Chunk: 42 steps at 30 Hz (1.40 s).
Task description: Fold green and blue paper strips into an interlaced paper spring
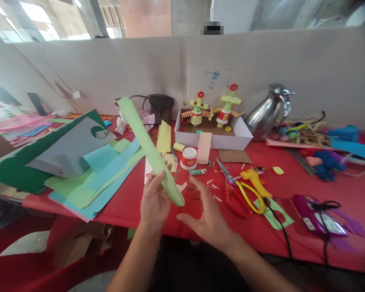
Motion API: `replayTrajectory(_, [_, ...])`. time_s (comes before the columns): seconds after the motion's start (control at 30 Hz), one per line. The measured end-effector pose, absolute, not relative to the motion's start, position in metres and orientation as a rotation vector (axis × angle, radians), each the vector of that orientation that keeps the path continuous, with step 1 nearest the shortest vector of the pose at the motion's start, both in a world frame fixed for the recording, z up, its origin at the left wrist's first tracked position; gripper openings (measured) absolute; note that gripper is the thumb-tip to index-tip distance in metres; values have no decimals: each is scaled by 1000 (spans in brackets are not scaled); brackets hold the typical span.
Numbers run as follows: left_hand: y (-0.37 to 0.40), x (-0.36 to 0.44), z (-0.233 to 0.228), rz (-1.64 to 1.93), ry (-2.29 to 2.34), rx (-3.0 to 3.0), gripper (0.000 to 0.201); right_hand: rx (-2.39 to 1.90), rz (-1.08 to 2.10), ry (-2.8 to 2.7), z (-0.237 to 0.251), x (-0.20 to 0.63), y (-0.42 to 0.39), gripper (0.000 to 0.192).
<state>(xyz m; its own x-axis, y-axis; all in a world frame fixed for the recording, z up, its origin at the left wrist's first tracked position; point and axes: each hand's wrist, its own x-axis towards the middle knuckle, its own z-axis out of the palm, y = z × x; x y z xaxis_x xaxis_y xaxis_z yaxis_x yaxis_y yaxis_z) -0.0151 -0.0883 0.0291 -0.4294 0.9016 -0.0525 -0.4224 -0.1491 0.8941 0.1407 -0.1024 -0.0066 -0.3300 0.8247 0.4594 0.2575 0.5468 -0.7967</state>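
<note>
A long light-green folded paper strip slants up and to the left, pinched near its lower end by my left hand. My right hand is open beside that lower end, fingers apart and holding nothing. Just beyond the hands stands a red-and-white paper cup, with a small folded paper spring in front of it. To the right of my right hand lie scissors with yellow handles and a yellow glue gun.
Two paper figures stand in a white box at the back. A steel jug leans beside it. Coloured sheets are piled on the left. A purple device with black cords sits on the right of the red table.
</note>
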Motion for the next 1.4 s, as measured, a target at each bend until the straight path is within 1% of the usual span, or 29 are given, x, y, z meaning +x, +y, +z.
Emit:
replayTrajectory(0.07, [-106,-1,20,1700,1087,661,21,-877,743,-1880,-16,140,-111,75])
replayTrajectory(0.2, [-136,15,1,1673,1195,595,27,-872,691,-1974,-39,152,-132,67])
replayTrajectory(0.33, [-150,32,-14,1708,1253,422,22,-828,513,-2077,-51,165,-147,63])
replayTrajectory(0.4, [-155,39,-19,1698,1245,396,23,-840,500,-2037,-49,171,-152,55])
replayTrajectory(0.5, [-166,42,-27,1674,1224,463,29,-902,648,-1894,-42,181,-153,36])
replayTrajectory(0.6, [-179,33,-36,1566,1264,659,29,-1103,914,-1698,-35,190,-142,18])
replayTrajectory(0.67, [-184,24,-41,1430,1371,798,28,-1230,1111,-1597,-31,195,-131,12])
replayTrajectory(0.73, [-187,15,-43,1311,1505,942,27,-1276,1274,-1568,-30,199,-121,13])
replayTrajectory(0.77, [-187,12,-42,1271,1566,1025,27,-1280,1306,-1583,-30,200,-116,13])
replayTrajectory(0.87, [-185,7,-39,1220,1675,1232,25,-1302,1276,-1649,-30,202,-105,12])
replayTrajectory(0.93, [-181,6,-37,1207,1654,1247,29,-1336,1254,-1744,-30,202,-97,12])
replayTrajectory(1.0, [-176,4,-35,1159,1560,1219,38,-1372,1164,-1877,-26,202,-86,11])
replayTrajectory(1.07, [-171,2,-33,1075,1482,1251,46,-1392,929,-1939,-21,202,-75,9])
replayTrajectory(1.13, [-167,1,-29,1046,1526,1409,41,-1372,783,-1900,-17,200,-68,10])
replayTrajectory(1.17, [-165,1,-27,1073,1577,1532,35,-1354,798,-1886,-15,199,-66,10])
replayTrajectory(1.23, [-162,2,-24,1177,1655,1831,25,-1321,931,-1890,-16,196,-68,10])
replayTrajectory(1.3, [-158,2,-24,1233,1642,2107,22,-1297,1010,-1924,-22,194,-74,9])
replayTrajectory(1.4, [-151,-10,-24,1194,1594,2361,25,-1259,1000,-1953,-33,193,-84,8])
